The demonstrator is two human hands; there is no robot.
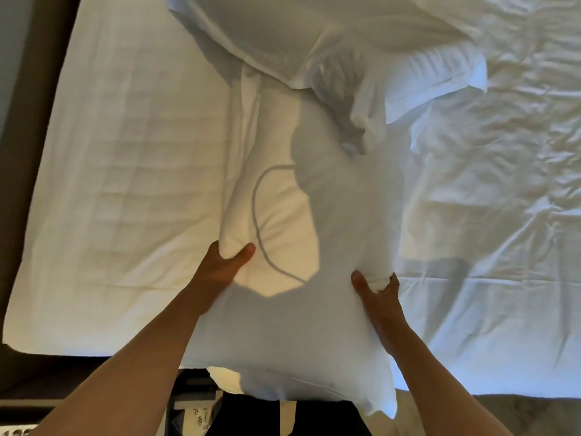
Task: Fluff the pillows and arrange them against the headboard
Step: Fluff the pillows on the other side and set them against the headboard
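A white pillow stretches away from me over the bed, its near end hanging past the mattress edge. My left hand pinches its left side, thumb on top. Gripping a bunch of fabric on the pillow's right side is my right hand. Two more white pillows lie beyond it: one at the top centre, another to its right, partly under the first. A shadow of my head and a cable falls across the held pillow.
The bed has a smooth white sheet on the left and rumpled white bedding on the right. A dark frame or headboard runs along the left edge. Dark floor and some items show below the mattress edge.
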